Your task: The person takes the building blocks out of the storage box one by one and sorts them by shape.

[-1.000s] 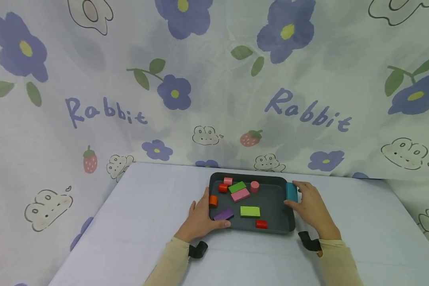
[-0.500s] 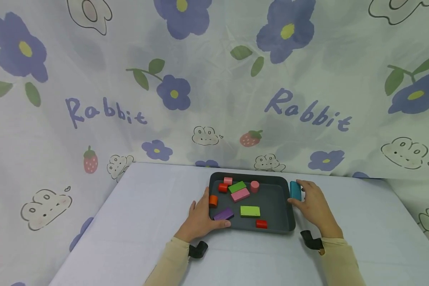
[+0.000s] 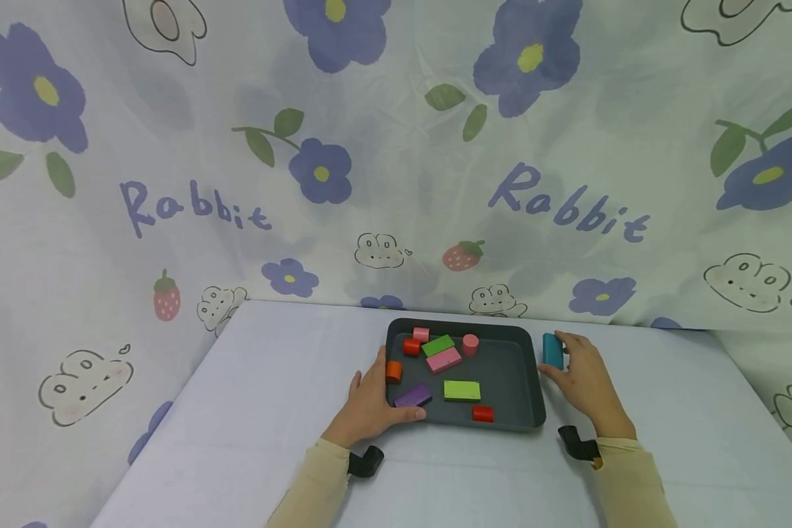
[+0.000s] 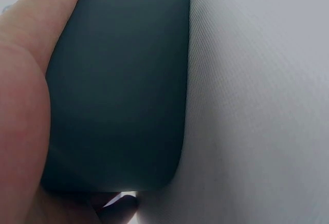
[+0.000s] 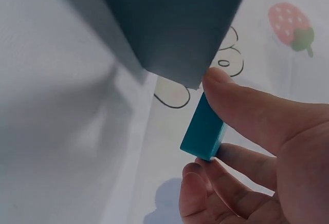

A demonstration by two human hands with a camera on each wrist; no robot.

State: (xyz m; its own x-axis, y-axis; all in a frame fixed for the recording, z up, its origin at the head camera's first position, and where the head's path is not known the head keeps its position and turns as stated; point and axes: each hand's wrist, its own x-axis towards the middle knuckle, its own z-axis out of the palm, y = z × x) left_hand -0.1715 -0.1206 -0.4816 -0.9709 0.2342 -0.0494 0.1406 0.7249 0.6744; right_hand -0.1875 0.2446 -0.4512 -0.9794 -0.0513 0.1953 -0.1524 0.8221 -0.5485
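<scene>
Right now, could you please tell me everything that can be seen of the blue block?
The blue block is a plain rectangular bar, slightly teal, with flat faces and straight edges; it looks like painted wood or plastic. The right hand pinches it between thumb and fingers. In the head view it appears just outside the dark tray's right side, its length running roughly along that side. Whether it rests on anything is unclear.

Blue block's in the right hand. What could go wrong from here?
The blue block might slip: the right hand seems to pinch it with just thumb and fingertips. It could also knock the tray, whose right wall is close. And if the left hand, at the tray's near-left corner, tips it, the red cylinder lying near the front wall might roll.
</scene>
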